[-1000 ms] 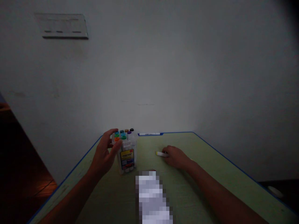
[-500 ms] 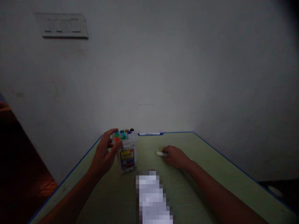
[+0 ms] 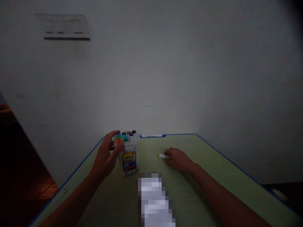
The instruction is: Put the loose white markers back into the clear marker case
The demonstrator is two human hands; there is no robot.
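A clear plastic marker case (image 3: 128, 157) stands upright on the green table (image 3: 213, 170), with several coloured marker caps showing at its top. My left hand (image 3: 105, 157) is wrapped round the case's left side, fingers closed on it. To the right, my right hand (image 3: 178, 159) lies on the table with its fingers closed on a white marker with a yellow tip (image 3: 162, 155), which lies flat on the surface.
A blue-and-white pen (image 3: 151, 136) lies along the table's far edge by the white wall. A blurred white patch (image 3: 155, 198) covers the near middle of the table. A wall plate (image 3: 63, 26) hangs upper left. Dark floor lies to the left.
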